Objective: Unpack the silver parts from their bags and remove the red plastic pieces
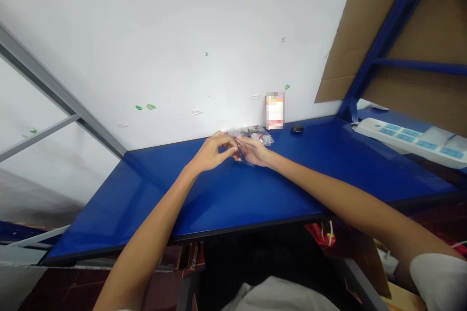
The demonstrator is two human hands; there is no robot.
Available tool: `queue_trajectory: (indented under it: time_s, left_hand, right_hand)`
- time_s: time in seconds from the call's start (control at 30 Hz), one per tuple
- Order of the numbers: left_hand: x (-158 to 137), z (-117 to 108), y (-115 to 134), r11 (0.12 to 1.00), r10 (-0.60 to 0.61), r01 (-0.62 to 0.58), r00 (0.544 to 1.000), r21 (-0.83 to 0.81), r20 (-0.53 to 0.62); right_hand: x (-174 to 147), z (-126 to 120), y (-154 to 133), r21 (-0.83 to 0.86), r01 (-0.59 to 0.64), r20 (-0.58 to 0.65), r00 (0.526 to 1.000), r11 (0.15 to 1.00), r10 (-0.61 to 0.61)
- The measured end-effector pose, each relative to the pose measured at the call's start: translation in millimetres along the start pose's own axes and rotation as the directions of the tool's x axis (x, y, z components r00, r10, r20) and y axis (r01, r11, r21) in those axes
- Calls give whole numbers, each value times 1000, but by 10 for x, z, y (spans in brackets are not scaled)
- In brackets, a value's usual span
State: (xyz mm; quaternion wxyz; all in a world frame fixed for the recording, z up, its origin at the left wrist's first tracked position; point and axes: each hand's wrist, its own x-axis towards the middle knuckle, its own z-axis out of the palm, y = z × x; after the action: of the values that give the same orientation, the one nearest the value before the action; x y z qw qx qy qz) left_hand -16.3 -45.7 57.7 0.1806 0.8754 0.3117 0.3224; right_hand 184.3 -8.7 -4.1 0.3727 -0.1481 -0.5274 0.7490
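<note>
Over the blue table [233, 204], my two hands meet at a small clear plastic bag [242, 151] with red marks. My left hand [213, 152] pinches at the bag's left side, thumb and fingers bent together. From the other side, my right hand [256, 151] has its fingers closed around the bag. What the bag contains is too small to make out. Just behind the hands, against the wall, lies a pile of similar clear bags [268, 138] with red marks, partly covered by my fingers.
A small box or card [275, 112], blurred out, leans on the white wall [164, 48]. Right of it lies a small black object [297, 129]. A white power strip [412, 142] is beyond the blue metal frame [368, 65] at the right.
</note>
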Motion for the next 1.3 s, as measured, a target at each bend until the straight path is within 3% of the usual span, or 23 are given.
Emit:
queue_trajectory:
  time_s: [0.47, 0.7, 0.8, 0.9, 1.0, 1.13, 1.3]
  left_hand:
    - [-16, 14, -52, 1000, -9, 10, 1000, 29, -24]
    - [7, 0, -284, 999, -47, 49, 977, 4, -207]
    - [11, 28, -378, 970, -217, 179, 943, -163, -253]
    - [9, 118, -387, 878, -363, 294, 924, -378, -123]
    - [8, 250, -360, 851, -383, 318, 920, -417, -81]
    - [17, 344, -410, 887, -347, 263, 922, -379, -174]
    - [21, 296, -544, 856, -416, 276, 870, -438, -266]
  right_hand:
    - [-17, 19, -56, 49, 20, -28, 999, 999, -19]
    - [34, -86, -86, 210, 91, -44, 996, 973, -84]
    - [72, -136, -58, 148, 129, -133, 985, 981, -110]
    - [106, -146, -13, -7, 181, -285, 942, 983, -175]
    - [123, -120, 19, -148, 204, -342, 908, 968, -243]
    - [125, -88, 30, -208, 260, -321, 893, 943, -317]
    - [135, -135, 18, -226, 223, -340, 894, 948, -292]
